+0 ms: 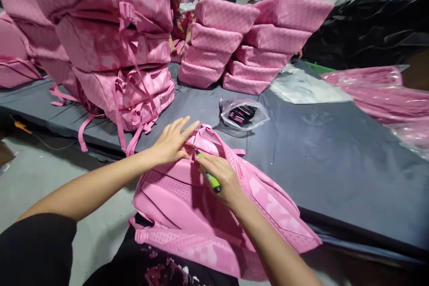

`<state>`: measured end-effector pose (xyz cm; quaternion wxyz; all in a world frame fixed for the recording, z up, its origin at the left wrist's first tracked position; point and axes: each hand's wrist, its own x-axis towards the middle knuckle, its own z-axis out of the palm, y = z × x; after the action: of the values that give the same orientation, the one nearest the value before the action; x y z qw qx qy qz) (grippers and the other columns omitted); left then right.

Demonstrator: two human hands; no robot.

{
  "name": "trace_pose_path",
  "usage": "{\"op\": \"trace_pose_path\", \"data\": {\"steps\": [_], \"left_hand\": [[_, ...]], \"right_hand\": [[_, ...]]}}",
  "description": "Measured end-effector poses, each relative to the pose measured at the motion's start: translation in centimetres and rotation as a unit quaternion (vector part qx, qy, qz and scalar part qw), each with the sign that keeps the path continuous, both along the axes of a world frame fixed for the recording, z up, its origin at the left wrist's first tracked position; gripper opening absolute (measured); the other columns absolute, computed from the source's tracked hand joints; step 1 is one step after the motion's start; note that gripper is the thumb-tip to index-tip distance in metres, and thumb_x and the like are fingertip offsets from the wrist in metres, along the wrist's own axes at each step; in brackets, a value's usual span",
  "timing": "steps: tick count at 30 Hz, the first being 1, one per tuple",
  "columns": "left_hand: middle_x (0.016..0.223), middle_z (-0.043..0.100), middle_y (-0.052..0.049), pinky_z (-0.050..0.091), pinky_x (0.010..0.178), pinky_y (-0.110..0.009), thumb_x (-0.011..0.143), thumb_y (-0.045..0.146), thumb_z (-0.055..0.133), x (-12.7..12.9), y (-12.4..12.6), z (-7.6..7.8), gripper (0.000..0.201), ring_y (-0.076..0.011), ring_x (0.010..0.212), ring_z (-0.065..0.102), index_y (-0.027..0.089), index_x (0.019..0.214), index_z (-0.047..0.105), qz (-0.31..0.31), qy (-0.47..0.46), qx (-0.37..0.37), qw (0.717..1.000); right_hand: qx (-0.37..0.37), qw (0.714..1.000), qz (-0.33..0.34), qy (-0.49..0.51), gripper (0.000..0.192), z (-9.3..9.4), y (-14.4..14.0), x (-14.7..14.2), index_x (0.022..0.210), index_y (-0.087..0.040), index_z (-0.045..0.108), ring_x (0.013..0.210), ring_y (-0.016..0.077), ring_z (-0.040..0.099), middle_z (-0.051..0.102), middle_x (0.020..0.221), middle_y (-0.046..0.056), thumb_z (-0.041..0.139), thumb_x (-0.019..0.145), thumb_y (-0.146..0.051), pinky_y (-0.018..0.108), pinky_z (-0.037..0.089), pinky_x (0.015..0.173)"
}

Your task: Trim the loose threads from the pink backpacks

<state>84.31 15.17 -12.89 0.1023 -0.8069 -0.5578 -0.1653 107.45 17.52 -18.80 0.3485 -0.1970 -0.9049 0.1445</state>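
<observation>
- Lower centre of the frame: a pink backpack with camouflage-patterned panels and perforated padding [201, 210] lies aslant, its lower part over your dark-clothed lap [134, 259] and its top at the edge of the grey-covered table [335, 161]. That support probably steadies it and leaves its top within reach.
- Centre: your left hand [172, 140] is spread, fingers fanned and thumb apart, at the backpack's top beside its pink webbing handle [205, 129]. It seems to steady the fabric; no firm grip shows.
- Just right of it, your right hand [219, 172] is curled around a slim bright-green tool with dark ends [211, 181]. The tool is held like a pen, its tip towards the backpack's top, likely for fine control. You cannot tell whether the tip touches.
- Above centre: a clear plastic bag [259, 118] lies with its mouth gaping towards you, showing small black pieces with pink markings [239, 115] inside.
- Upper left: pink camouflage backpacks [114, 44] are piled flat, straps dangling.
- Right edge: pink goods [372, 82] lie inside clear plastic wrapping; exactly what they are is unclear.
</observation>
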Motion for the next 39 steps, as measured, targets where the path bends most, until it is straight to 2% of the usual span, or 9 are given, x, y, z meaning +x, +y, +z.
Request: {"op": "trace_pose_path", "data": {"steps": [4, 7, 10, 12, 15, 20, 25, 32, 39], "left_hand": [[0.151, 0.04, -0.019, 0.04, 0.103, -0.052, 0.076, 0.031, 0.076, 0.4, 2.3, -0.7, 0.093, -0.037, 0.135, 0.04, 0.018, 0.153, 0.026, 0.049, 0.031, -0.115, 0.992], [0.149, 0.045, -0.016, 0.044, 0.096, -0.048, 0.079, 0.03, 0.071, 0.5, 2.9, -1.7, 0.086, -0.0343, 0.126, 0.048, 0.018, 0.153, 0.028, 0.054, 0.047, -0.125, 0.99], [0.148, 0.046, -0.015, 0.038, 0.103, -0.049, 0.083, 0.027, 0.063, 0.3, 2.6, -2.5, 0.08, -0.0304, 0.128, 0.046, 0.016, 0.153, 0.026, 0.026, 0.067, -0.107, 0.992], [0.153, 0.039, -0.017, 0.026, 0.113, -0.054, 0.084, 0.033, 0.063, 0.2, 2.1, -2.8, 0.084, -0.0307, 0.137, 0.038, 0.012, 0.154, 0.021, 0.013, 0.081, -0.091, 0.992], [0.162, 0.018, -0.021, 0.009, 0.117, -0.063, 0.077, 0.052, 0.07, 0.7, 1.4, -3.1, 0.109, -0.0368, 0.148, 0.018, 0.011, 0.156, 0.009, 0.0, 0.104, -0.088, 0.991], [0.164, -0.002, -0.019, 0.005, 0.115, -0.069, 0.067, 0.055, 0.08, 1.6, 1.6, -3.9, 0.124, -0.0407, 0.151, 0.003, 0.018, 0.158, 0.003, -0.001, 0.155, -0.107, 0.982], [0.164, 0.001, -0.018, 0.01, 0.116, -0.066, 0.078, 0.055, 0.07, 1.6, 2.5, -4.7, 0.112, -0.0372, 0.152, 0.007, 0.016, 0.158, 0.003, -0.008, 0.168, -0.112, 0.979], [0.164, 0.014, -0.017, 0.021, 0.117, -0.058, 0.095, 0.033, 0.047, 1.8, 2.1, -4.3, 0.075, -0.0331, 0.148, 0.022, 0.014, 0.157, 0.01, -0.025, 0.146, -0.11, 0.983], [0.164, 0.012, -0.017, 0.013, 0.119, -0.061, 0.089, 0.029, 0.054, 2.3, 2.3, -4.5, 0.083, -0.0351, 0.151, 0.014, 0.015, 0.158, 0.009, 0.011, 0.131, -0.126, 0.983]], "right_hand": [[-0.004, 0.999, -0.034, -0.025, 0.029, -0.5, -0.7, -1.2, 0.121, -0.018, 0.063, 0.099, 0.0217, 0.064, 0.071, 0.108, 0.01, 0.048, 0.097, -0.021, 0.038, 0.049, 0.084], [-0.015, 0.999, -0.018, -0.027, 0.024, -1.4, -2.2, -1.1, 0.113, -0.018, 0.065, 0.083, 0.021, 0.06, 0.067, 0.091, 0.008, 0.05, 0.096, -0.026, 0.037, 0.047, 0.074], [-0.033, 0.999, -0.001, 0.002, 0.024, -1.9, -3.0, -0.6, 0.115, -0.019, 0.063, 0.09, 0.0221, 0.059, 0.065, 0.096, 0.01, 0.052, 0.094, -0.021, 0.037, 0.049, 0.078], [-0.052, 0.999, -0.003, 0.013, 0.027, -1.9, -2.7, -0.4, 0.118, -0.02, 0.061, 0.095, 0.0227, 0.06, 0.066, 0.1, 0.01, 0.056, 0.092, -0.02, 0.038, 0.051, 0.082], [-0.115, 0.993, 0.007, 0.033, 0.03, -1.8, -1.7, -0.2, 0.122, -0.022, 0.059, 0.094, 0.0216, 0.064, 0.067, 0.104, 0.009, 0.056, 0.092, -0.025, 0.036, 0.054, 0.081], [-0.212, 0.975, -0.036, 0.059, 0.031, -2.2, -1.1, -0.2, 0.123, -0.02, 0.056, 0.094, 0.0205, 0.069, 0.07, 0.109, 0.009, 0.051, 0.094, -0.029, 0.035, 0.057, 0.084], [-0.177, 0.983, -0.046, 0.01, 0.025, -1.8, -0.4, -0.3, 0.114, -0.019, 0.059, 0.088, 0.0197, 0.07, 0.072, 0.102, 0.008, 0.054, 0.091, -0.027, 0.033, 0.058, 0.081], [-0.123, 0.992, -0.016, -0.021, 0.029, -1.3, -0.3, 0.7, 0.119, -0.019, 0.062, 0.101, 0.021, 0.069, 0.071, 0.113, 0.01, 0.056, 0.09, -0.018, 0.035, 0.057, 0.09], [-0.155, 0.987, -0.004, -0.038, 0.027, -1.1, -0.6, 1.0, 0.118, -0.019, 0.062, 0.103, 0.0207, 0.067, 0.07, 0.112, 0.01, 0.058, 0.091, -0.021, 0.035, 0.055, 0.091]]}}
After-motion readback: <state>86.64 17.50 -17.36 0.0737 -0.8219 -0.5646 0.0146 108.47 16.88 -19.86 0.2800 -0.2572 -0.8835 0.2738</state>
